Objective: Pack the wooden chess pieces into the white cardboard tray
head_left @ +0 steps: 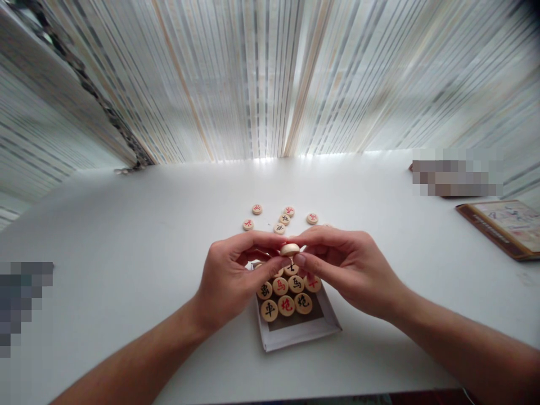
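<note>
A round wooden chess piece point(289, 250) is pinched between both hands, with its marked face out of sight. My left hand point(236, 275) grips its left side and my right hand point(343, 270) its right side, thumbs nearest me. Beneath them lies a shallow white box point(301, 336) holding rows of round pieces with red or black characters. In its front row are a black piece point(269, 310), a red piece point(286, 306) and another black piece point(302, 303). The hands cover part of the box's far end.
Several loose pieces, among them a red one point(312, 218) and a black one point(279, 228), lie on the white table point(147, 236) beyond the hands. A brown-edged flat box point(506, 225) is at the right. Striped curtains point(253, 79) hang behind the table. Blurred patches hide objects at both sides.
</note>
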The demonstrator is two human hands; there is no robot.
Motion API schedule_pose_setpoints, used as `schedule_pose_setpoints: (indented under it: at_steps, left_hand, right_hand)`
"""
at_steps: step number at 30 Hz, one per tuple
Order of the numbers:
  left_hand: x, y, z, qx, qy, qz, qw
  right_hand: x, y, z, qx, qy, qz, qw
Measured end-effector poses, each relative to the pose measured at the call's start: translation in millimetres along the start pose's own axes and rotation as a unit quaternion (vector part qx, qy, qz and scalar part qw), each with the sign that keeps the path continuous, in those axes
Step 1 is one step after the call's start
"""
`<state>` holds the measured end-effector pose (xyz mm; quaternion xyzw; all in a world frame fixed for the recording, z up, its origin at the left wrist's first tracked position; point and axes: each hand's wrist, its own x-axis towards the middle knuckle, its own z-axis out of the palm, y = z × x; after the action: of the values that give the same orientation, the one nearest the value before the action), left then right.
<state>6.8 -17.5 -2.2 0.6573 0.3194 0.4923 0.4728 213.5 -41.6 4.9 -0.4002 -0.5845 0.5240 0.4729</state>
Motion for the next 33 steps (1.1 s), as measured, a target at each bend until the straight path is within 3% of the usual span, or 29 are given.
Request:
schedule_pose_setpoints:
  at_steps: [10, 14, 19, 25, 33]
  left_hand:
    - [1, 0, -1.1, -0.026, -0.007, -0.047, 0.999]
    - [3, 1, -1.2, -0.012, -0.011, -0.062, 0.998]
    - [3, -1, -4.1, 0.080, -0.013, 0.039, 0.996]
    - [4, -1, -9.1, 0.217, -0.027, 0.216, 0.952]
    - [4, -5, -11.7, 0.250, -0.062, 0.276, 0.926]
  right_hand:
    - [1, -1, 0, 0.062, 0.004, 0.027, 0.998]
    - [2, 1, -1, 0.030, 0.025, 0.014, 0.999]
    - [1, 2, -3, -0.023, 0.023, -0.008, 0.999]
    - [0, 2, -5, -0.034, 0.007, -0.010, 0.999]
    - [5, -8, -16, -0.139, -0.079, -0.051, 0.986]
